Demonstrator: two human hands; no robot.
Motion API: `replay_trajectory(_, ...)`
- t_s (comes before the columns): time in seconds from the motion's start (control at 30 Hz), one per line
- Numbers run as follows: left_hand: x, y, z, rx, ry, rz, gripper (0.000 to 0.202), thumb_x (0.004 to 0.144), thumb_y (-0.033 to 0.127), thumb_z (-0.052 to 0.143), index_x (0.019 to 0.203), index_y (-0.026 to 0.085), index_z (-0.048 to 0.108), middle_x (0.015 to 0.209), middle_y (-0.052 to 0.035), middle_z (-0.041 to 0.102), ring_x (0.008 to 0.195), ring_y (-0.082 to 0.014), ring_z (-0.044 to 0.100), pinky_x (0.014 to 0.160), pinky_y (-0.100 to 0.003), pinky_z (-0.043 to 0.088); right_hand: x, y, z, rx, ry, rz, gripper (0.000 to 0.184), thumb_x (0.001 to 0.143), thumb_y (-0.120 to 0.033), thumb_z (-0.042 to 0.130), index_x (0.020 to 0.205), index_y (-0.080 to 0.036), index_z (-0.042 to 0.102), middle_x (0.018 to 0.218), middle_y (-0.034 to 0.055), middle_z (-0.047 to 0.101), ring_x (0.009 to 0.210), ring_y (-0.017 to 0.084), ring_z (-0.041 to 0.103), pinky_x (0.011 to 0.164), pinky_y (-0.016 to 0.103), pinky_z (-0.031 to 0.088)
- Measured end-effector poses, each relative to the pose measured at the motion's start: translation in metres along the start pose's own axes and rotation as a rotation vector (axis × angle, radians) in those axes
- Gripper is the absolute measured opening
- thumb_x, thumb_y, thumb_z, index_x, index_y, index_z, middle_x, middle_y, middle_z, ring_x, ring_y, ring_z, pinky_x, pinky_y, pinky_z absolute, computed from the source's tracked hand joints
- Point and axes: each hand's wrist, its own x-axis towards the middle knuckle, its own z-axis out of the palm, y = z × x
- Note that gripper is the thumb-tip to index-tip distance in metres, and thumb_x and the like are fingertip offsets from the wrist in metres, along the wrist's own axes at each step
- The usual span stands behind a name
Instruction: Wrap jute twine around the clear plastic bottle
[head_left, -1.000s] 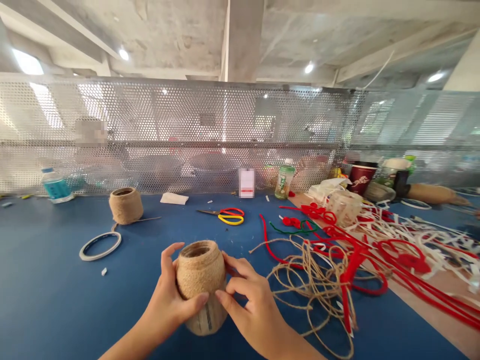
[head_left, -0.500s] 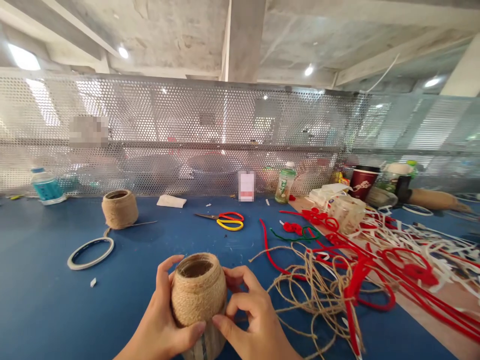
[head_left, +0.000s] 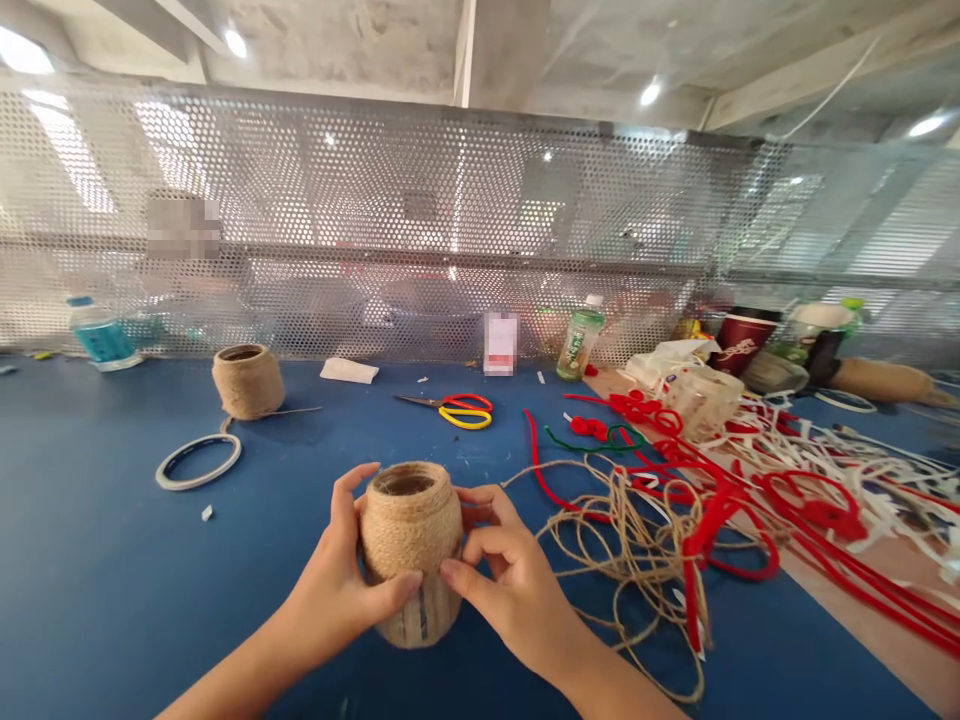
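A glass jar (head_left: pixel 414 535) stands upright in front of me, its upper part wound with jute twine and its lower part bare with pale strips showing. My left hand (head_left: pixel 352 570) is closed round the jar's left side, thumb across the front. At the right side my right hand (head_left: pixel 499 560) pinches at the lower edge of the winding, thumb and finger against the jar; the twine between them is mostly hidden. Loose jute twine (head_left: pixel 630 540) lies tangled to the right, one strand running under my right hand.
Behind lie scissors (head_left: pixel 457 410), a second twine-wrapped jar (head_left: pixel 249 385) and a tape roll (head_left: pixel 199 463). Red pipe cleaners (head_left: pixel 720 530) and white strips (head_left: pixel 885 480) spread across the right. Bottles (head_left: pixel 581 340) stand before the perforated metal screen (head_left: pixel 337 200).
The view has tilted down and shifted slightly, so the table sits higher and more of the jar's base shows. Both hands keep their places on the jar.
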Motion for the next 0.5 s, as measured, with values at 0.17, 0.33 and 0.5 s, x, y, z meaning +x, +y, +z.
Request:
replay_trajectory(0.17,-0.0009,-0.0002,0.0029,-0.005,-0.01,0.005,0.078,0.06,0.031,0.063,0.124,0.022,0.018,0.119,-0.0109,0.046,0.108,-0.0277,0.048,0.096,-0.046,0.034,-0.0006,0.0001,0.0014,-0.005,0.012,0.006,0.028,0.074,-0.02,0.061,0.053,-0.014,0.044,0.11,0.005,0.042,0.106,0.019,0.05,0.093,0.037,0.041)
replay_trajectory(0.33,0.0004,-0.0009,0.0064,-0.024,0.036,0.036,0.078,0.057,0.034,0.069,0.119,0.021,0.025,0.122,-0.0115,0.043,0.113,-0.029,0.045,0.095,-0.045,0.037,-0.002,0.0007,0.0026,-0.036,0.018,0.004,0.028,0.075,-0.023,0.061,0.053,-0.014,0.045,0.11,0.0054,0.041,0.104,0.019,0.051,0.09,0.037,0.043)
replay_trajectory(0.5,0.0001,-0.0006,0.0054,0.017,0.082,0.049,0.073,0.06,0.033,0.069,0.121,0.02,0.03,0.121,-0.0104,0.046,0.113,-0.0276,0.046,0.098,-0.045,0.036,-0.0007,0.0011,0.0012,-0.102,0.025,-0.03,0.026,0.075,-0.024,0.061,0.055,-0.014,0.047,0.109,0.0054,0.042,0.104,0.018,0.051,0.093,0.037,0.042)
